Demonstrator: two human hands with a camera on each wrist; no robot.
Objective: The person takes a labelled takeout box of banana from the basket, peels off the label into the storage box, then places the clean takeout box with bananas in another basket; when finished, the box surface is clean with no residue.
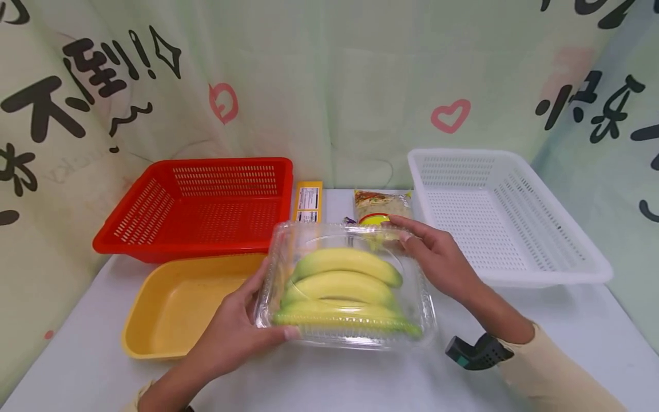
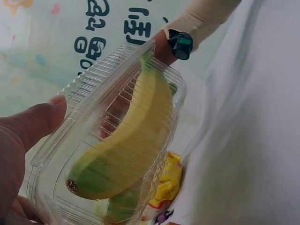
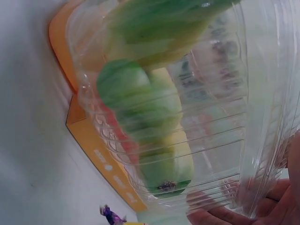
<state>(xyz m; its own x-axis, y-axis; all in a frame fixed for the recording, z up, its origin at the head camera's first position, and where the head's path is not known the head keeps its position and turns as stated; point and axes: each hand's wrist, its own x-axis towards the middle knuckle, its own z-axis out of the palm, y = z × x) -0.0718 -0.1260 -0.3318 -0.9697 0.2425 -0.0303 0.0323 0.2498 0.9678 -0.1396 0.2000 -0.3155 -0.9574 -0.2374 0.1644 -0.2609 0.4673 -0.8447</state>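
A clear plastic clamshell box (image 1: 412, 309) with bananas (image 1: 342, 286) inside is held up over the middle of the table, its lid closed. My left hand (image 1: 242, 320) grips its left side, the thumb on the near edge. At the far right corner my right hand (image 1: 437, 257) holds the rim between thumb and fingers. In the left wrist view a banana (image 2: 136, 136) shows through the ribbed wall, green at its tips. The right wrist view shows green banana ends (image 3: 140, 103) through the plastic, with the right fingers at the box's edge.
A red basket (image 1: 226, 252) stands at back left, with a yellow tub (image 1: 154, 320) before it. A white basket (image 1: 556, 274) is at the right. Behind the box lie a yellow-orange carton (image 1: 309, 200) and a food packet (image 1: 383, 203), partly hidden. A printed curtain (image 1: 329, 86) hangs behind.
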